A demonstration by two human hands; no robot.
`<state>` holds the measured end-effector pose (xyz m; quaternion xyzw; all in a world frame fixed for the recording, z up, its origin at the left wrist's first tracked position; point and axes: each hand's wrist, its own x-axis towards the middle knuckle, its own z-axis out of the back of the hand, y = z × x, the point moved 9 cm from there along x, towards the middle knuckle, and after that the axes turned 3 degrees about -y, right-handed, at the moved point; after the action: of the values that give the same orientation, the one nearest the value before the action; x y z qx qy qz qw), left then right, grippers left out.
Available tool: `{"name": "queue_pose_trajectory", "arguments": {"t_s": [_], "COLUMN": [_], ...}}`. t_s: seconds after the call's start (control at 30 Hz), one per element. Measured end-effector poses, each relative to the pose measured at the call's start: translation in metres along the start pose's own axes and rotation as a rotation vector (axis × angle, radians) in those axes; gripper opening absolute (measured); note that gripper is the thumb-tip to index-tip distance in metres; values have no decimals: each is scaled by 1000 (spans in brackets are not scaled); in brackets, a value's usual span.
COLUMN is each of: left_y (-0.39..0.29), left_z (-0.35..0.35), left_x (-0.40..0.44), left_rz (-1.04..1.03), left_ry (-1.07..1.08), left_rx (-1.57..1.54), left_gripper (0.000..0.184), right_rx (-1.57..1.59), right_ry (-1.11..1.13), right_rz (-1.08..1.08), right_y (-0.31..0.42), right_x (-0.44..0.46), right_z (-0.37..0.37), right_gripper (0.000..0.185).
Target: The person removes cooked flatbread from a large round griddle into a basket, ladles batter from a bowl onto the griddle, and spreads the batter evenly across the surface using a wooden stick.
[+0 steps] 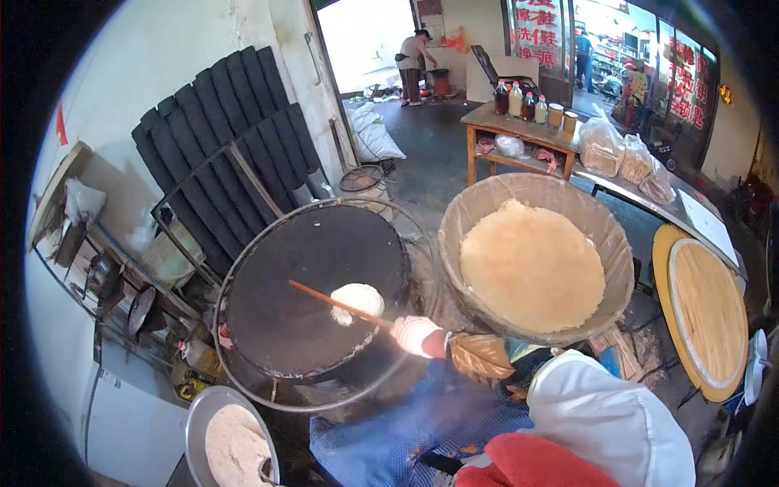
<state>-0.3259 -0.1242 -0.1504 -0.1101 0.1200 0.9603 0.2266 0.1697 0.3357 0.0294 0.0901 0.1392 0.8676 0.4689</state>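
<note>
My right hand (416, 335), in a white glove, is closed around the lower end of a thin wooden stick (324, 298). The stick lies across a pale lump of batter or dough (362, 300) on a large round black griddle (312, 260). My left hand does not show. Right of the griddle, a wide basket lined with clear plastic (618, 280) holds a stack of thin, round, light-brown flatbreads (531, 264). At the bottom left, a metal bowl (195, 434) contains a pale mixture (235, 442), with a dark utensil partly visible in it.
A metal ring (432, 268) surrounds the griddle. Beyond stand a wooden table (479, 122) with bottles and jars, and a side table (698, 215) with bagged food. Round boards (706, 312) lean at the right. Shelves (122, 260) stand left. A person (412, 65) bends in the background.
</note>
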Motion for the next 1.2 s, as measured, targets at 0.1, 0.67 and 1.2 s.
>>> {"name": "queue_pose_trajectory", "arguments": {"t_s": [0.1,0.67,1.2], "left_y": [-77,-417,-419], "left_z": [109,179,174], "left_x": [-75,-293,-297], "left_rz": [-146,-917,-863], "left_ry": [-269,-653,-631], "left_rx": [-153,-261,-111], "left_gripper": [64,62,69], "right_rx": [32,21,-84], "right_ry": [87,-63,-9], "right_rz": [125,-45,31], "right_y": [39,-13,-15], "right_x": [-29,-11,-13], "right_z": [20,21,16], "right_gripper": [29,30,36]}}
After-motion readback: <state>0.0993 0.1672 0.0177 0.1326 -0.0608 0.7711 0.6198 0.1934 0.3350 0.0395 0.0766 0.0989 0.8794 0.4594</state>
